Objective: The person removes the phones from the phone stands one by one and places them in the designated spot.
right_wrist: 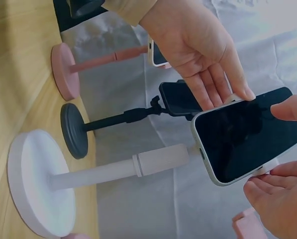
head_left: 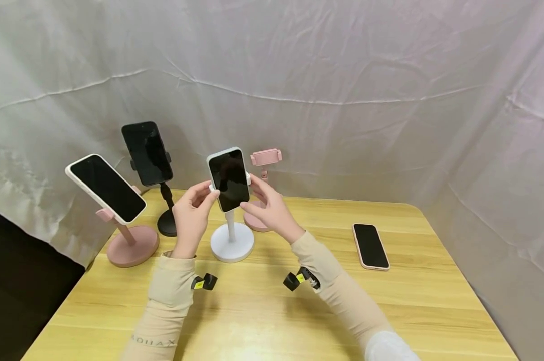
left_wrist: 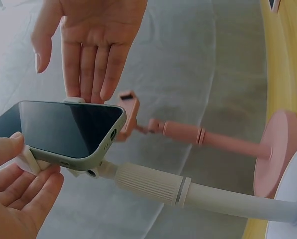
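A smartphone (head_left: 229, 179) with a pale case sits in the clamp of a white phone stand (head_left: 233, 243), tilted back, its dark screen facing me. My left hand (head_left: 191, 218) pinches the clamp's left arm at the phone's edge; in the left wrist view the thumb lies along that edge and the fingers curl beneath. At the other side, my right hand (head_left: 274, 209) touches the opposite clamp arm with nearly straight fingers. Its thumb stands apart from them, in front of the screen in the right wrist view (right_wrist: 290, 108). The clamp's back is hidden behind the phone.
To the left stand a pink stand (head_left: 133, 246) bearing a white-cased phone (head_left: 107, 186) and a black stand (head_left: 167, 223) bearing a black phone (head_left: 147, 153). Behind my right hand is a pink stand (head_left: 266, 157) without a phone. Another phone (head_left: 371, 246) lies on the table at right.
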